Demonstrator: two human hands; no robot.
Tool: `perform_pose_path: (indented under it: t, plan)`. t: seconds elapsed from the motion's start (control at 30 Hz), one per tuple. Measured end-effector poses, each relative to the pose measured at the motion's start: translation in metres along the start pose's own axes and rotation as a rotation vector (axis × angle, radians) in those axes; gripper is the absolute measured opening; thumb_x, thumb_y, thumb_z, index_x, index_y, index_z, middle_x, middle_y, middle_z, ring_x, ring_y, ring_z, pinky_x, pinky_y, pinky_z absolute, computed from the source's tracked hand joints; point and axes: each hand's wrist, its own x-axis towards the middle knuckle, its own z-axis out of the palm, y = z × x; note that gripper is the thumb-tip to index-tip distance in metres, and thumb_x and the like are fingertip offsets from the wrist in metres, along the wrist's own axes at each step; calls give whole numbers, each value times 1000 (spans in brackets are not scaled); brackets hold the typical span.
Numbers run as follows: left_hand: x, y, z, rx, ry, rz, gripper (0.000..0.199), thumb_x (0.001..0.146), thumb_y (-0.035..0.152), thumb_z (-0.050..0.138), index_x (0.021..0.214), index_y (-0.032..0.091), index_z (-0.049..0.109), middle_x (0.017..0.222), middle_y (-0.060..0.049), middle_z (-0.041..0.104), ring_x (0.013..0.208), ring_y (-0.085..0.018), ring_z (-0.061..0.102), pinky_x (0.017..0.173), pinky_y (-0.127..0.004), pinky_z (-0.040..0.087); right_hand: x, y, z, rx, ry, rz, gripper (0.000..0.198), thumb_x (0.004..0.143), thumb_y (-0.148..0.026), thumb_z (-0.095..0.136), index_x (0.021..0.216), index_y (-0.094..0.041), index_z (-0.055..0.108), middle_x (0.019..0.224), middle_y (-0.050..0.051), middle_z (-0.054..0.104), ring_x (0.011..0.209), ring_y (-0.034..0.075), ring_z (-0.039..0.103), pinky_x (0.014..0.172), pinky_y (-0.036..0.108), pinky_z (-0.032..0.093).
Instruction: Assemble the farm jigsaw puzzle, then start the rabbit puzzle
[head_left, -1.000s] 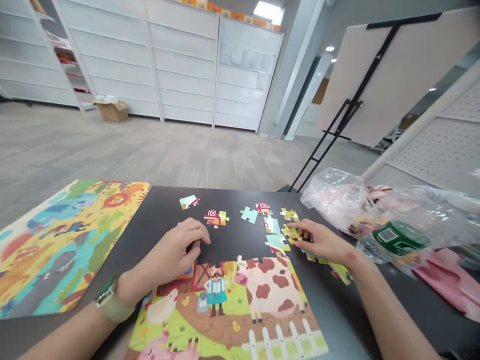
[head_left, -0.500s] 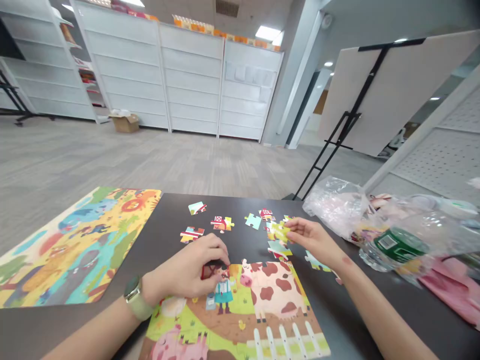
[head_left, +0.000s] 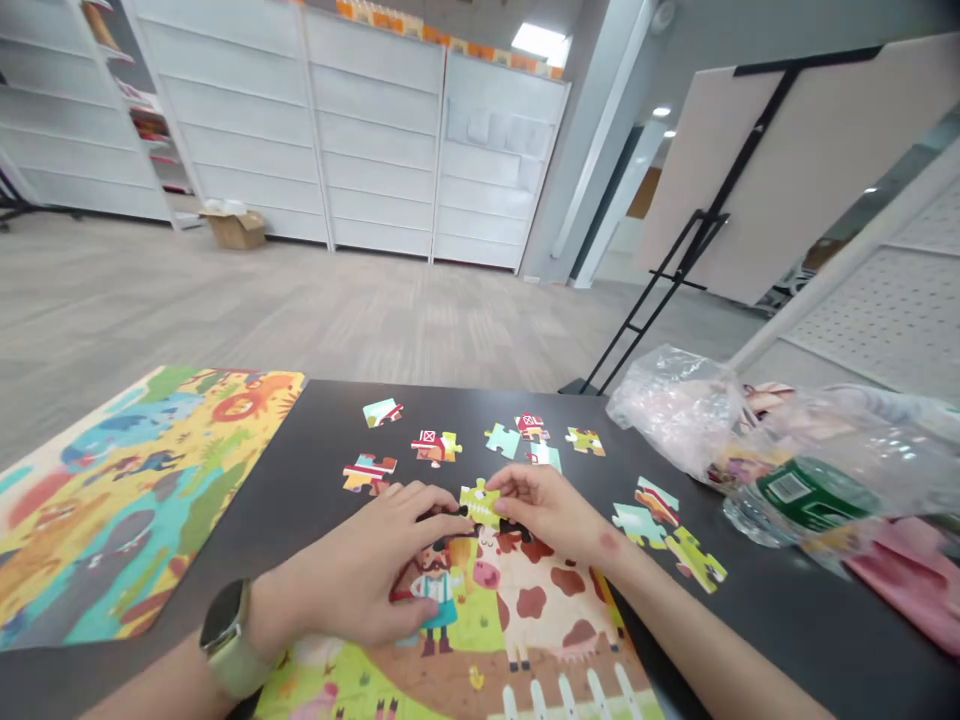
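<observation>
Across the near part of the scene there's a dark desk, with a colorful animal picture lying flat on its left side. Near the middle is a partly built farm puzzle, cow and farmer showing. Far right you've got a clear plastic bag and a green-labelled bottle. Left hand is over the puzzle's left part, thumb well away from the loosely bent fingers, not gripping anything. Right hand has a yellow-green piece pinched by its right side, right at the puzzle's far edge; can't tell if it's seated or if the left fingertips touch it. Loose pieces are scattered farther back, plus a little cluster off to the right.
</observation>
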Motion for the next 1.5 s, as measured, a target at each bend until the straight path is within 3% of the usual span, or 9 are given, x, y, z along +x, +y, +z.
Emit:
perform_pose_path:
  t: [0.3, 0.4, 0.67, 0.77, 0.9, 1.03, 1.17, 1.33, 1.5]
  plan:
    - [2, 5, 1, 82, -76, -53, 58, 77, 22, 67, 134, 29, 57, 134, -10, 55, 118, -34, 52, 101, -50, 42, -2, -8, -1, -451, 39, -145, 19, 90, -15, 57, 102, -22, 70, 85, 2, 70, 71, 15, 62, 69, 30, 49]
    - [3, 5, 3, 90, -69, -63, 57, 76, 21, 66, 131, 28, 57, 133, -9, 55, 116, -34, 52, 101, -50, 41, -2, -5, -1, -542, 50, -238, 18, 88, -12, 59, 98, -23, 69, 94, 2, 70, 82, 17, 63, 77, 32, 49]
    - [5, 10, 5, 91, -40, -83, 53, 72, 20, 64, 125, 27, 60, 135, -9, 57, 117, -35, 54, 101, -51, 43, -6, -8, 1, -570, 75, -270, 23, 83, -17, 69, 104, -23, 64, 112, 6, 67, 109, 25, 58, 96, 42, 47]
    - [5, 12, 7, 119, -31, -79, 56, 73, 21, 67, 129, 27, 58, 150, -9, 51, 130, -39, 48, 108, -58, 38, -4, -9, -14, -608, 188, -320, 14, 93, -18, 57, 105, -23, 64, 109, 7, 69, 109, 25, 58, 97, 43, 47]
    - [5, 11, 7, 130, -43, -68, 55, 82, 38, 75, 132, 27, 58, 152, -9, 53, 134, -41, 47, 108, -59, 39, -6, -7, -51, -668, 400, -273, 32, 94, -9, 38, 103, -23, 66, 106, 6, 73, 102, 23, 63, 93, 40, 49]
    - [3, 5, 2, 93, -52, -55, 64, 79, 54, 81, 135, 31, 59, 152, -9, 54, 135, -41, 48, 108, -57, 41, -19, -3, -83, -743, 298, -101, 38, 81, -3, 41, 98, -22, 68, 98, 6, 75, 97, 22, 68, 89, 36, 51]
    - [-7, 0, -5, 82, -68, -109, 69, 76, 47, 85, 139, 36, 59, 153, -7, 54, 139, -42, 45, 111, -59, 40, -35, -5, -99, -751, 162, 3, 34, 80, -8, 50, 101, -24, 71, 101, 4, 76, 95, 23, 69, 85, 34, 52]
    - [-17, -7, -11, 73, -102, -168, 64, 78, 44, 84, 138, 39, 61, 149, -7, 58, 143, -43, 43, 110, -63, 42, -38, -8, -93, -741, 36, 71, 27, 79, -23, 70, 106, -22, 73, 100, 6, 73, 94, 24, 68, 85, 35, 51]
    - [-22, -12, -9, 77, -122, -179, 67, 74, 42, 86, 137, 39, 62, 152, -7, 55, 143, -43, 44, 110, -63, 44, -34, 5, -82, -727, 18, 45, 30, 80, -29, 76, 108, -23, 69, 106, 6, 66, 94, 23, 65, 86, 36, 50]
